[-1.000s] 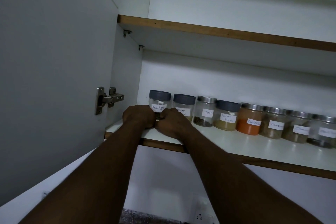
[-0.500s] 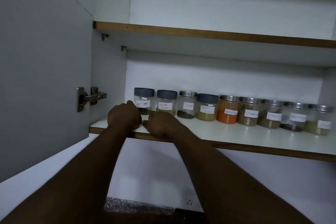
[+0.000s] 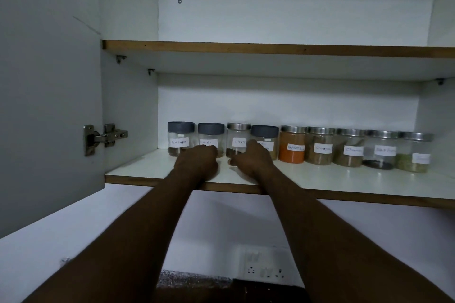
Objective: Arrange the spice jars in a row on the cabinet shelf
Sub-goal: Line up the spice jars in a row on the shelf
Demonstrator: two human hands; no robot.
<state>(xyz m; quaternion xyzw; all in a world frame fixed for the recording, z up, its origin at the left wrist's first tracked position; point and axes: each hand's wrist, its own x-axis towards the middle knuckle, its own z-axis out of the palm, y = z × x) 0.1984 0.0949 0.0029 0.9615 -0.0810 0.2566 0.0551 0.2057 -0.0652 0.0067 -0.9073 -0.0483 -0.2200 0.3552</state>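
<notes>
Nine jars [image 3: 320, 149] are standing upright in a row at the back of the shelf [image 3: 344, 181]. The left hand [image 3: 197, 163] is lying on the shelf, its fingers curling out of sight at the base of the coriander jar [image 3: 211, 134]; the pepper jar [image 3: 180, 138] is sitting just left of them. The right hand [image 3: 253, 161] is reaching in front of the cloves jar [image 3: 238, 136] and the grey-lidded jar [image 3: 267, 134], with the orange jar [image 3: 292, 149] just right of its fingers. I cannot tell whether either hand's fingers are grasping a jar or released.
</notes>
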